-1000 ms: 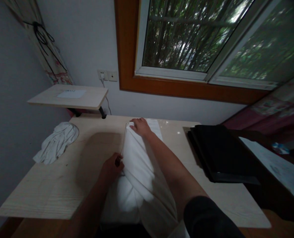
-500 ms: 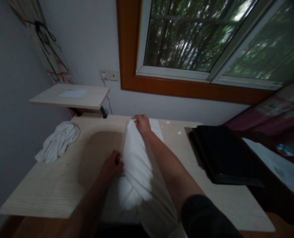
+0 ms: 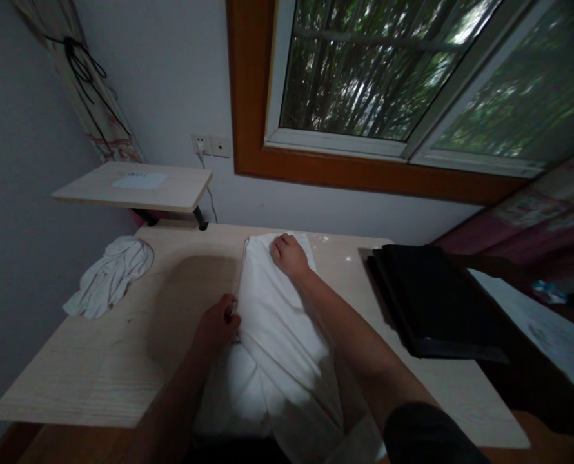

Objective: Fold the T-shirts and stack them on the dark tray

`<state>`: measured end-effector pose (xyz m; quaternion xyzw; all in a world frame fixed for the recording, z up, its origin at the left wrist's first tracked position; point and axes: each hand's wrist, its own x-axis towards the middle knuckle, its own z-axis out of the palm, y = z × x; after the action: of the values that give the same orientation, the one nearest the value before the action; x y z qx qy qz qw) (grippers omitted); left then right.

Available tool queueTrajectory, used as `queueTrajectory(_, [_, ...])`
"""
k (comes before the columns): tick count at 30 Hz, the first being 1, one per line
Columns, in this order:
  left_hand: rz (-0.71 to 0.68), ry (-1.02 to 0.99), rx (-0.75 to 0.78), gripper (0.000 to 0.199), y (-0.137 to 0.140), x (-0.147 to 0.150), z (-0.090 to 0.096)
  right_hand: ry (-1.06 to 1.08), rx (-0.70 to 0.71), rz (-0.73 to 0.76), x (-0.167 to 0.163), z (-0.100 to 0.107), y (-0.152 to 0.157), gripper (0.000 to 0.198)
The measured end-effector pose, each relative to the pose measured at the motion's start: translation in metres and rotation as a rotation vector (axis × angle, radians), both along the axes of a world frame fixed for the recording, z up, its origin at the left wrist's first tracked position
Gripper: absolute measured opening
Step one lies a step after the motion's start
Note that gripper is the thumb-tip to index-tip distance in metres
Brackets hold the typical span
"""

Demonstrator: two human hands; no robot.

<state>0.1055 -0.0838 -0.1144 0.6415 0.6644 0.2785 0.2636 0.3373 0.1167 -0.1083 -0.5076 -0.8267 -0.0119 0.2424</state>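
Note:
A white cloth (image 3: 272, 303) lies lengthwise across the table, its near end hanging toward me in loose folds. My left hand (image 3: 219, 322) is closed at the cloth's left edge, pinching it between thumb and fingers about halfway along. Near the far end, my right hand (image 3: 289, 254) rests on top of the fabric with its fingers curled in and gripping it. Creases run diagonally from the left hand toward the lower right. The fingertips of my right hand are partly hidden in the fabric.
A crumpled white cloth (image 3: 110, 277) lies at the table's left. A small raised shelf (image 3: 84, 188) with a paper label (image 3: 140, 180) stands behind it. At the right is a black folder-like stack (image 3: 436, 299). The pale wooden table (image 3: 74, 380) meets the wall below a window.
My right hand has moved from the cloth's far left corner to the right and slightly nearer. The cloth's upper part now spreads wider. My left hand stays at the left edge.

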Motion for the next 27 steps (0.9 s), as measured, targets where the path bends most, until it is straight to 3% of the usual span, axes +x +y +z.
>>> queueTrajectory(6, [0.011,0.028,0.010,0.033,0.001,0.000,0.001,-0.093,-0.047,0.000,0.032,-0.020,-0.003,0.041])
queueTrajectory(13, [0.015,0.027,0.043,0.036,0.001,-0.001,-0.001,-0.190,-0.115,-0.030,0.036,-0.029,0.010,0.051])
queueTrajectory(22, [0.006,0.082,0.202,0.045,-0.001,-0.003,-0.018,-0.193,-0.172,-0.019,0.037,-0.027,0.008,0.052])
queueTrajectory(27, [-0.066,0.248,0.443,0.038,-0.010,-0.001,-0.015,-0.100,-0.109,-0.035,0.044,-0.019,-0.015,0.043])
